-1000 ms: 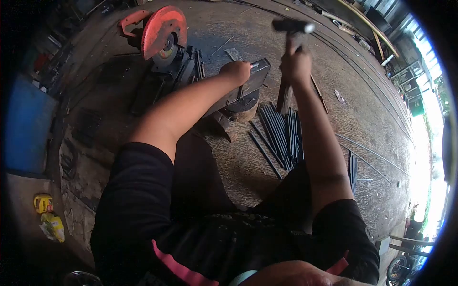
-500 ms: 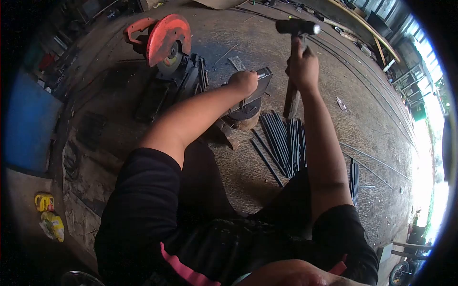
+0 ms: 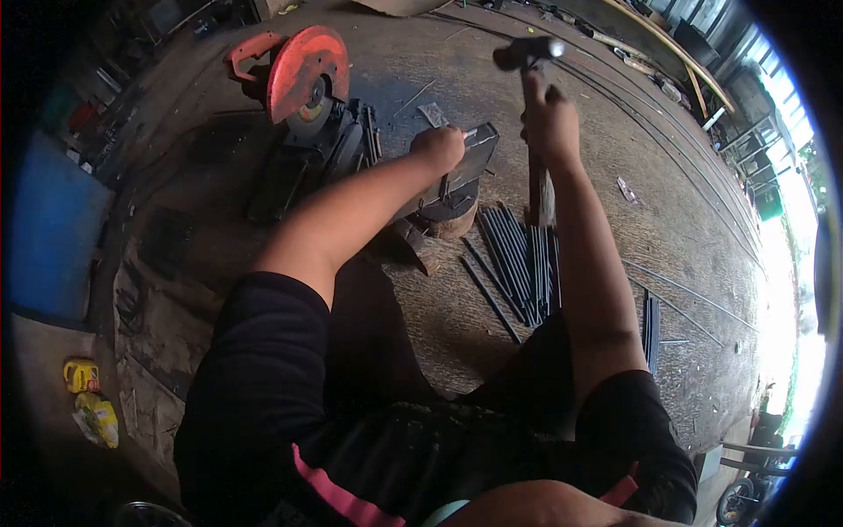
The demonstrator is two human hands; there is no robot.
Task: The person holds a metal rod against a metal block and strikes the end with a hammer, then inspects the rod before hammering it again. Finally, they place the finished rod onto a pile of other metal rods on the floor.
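My right hand (image 3: 553,127) is wrapped round the wooden handle of a hammer (image 3: 529,53), its dark head raised above the ground. My left hand (image 3: 439,149) is closed on a thin metal piece (image 3: 471,134), whose tip shows beyond the fingers over a dark metal block (image 3: 479,158). That block rests on a round wooden stump (image 3: 457,227). Beneath the hammer handle lies a bundle of dark metal rods (image 3: 509,263) on the ground.
A cut-off saw with a red guard (image 3: 307,70) stands left of the block. Long thin rods (image 3: 685,303) lie at the right, beside another rod bundle (image 3: 651,334). A yellow container (image 3: 82,375) sits far left.
The hammer and my right hand have shifted slightly left, and the hand is a little lower in view. My left hand has moved slightly left, still closed on the metal piece.
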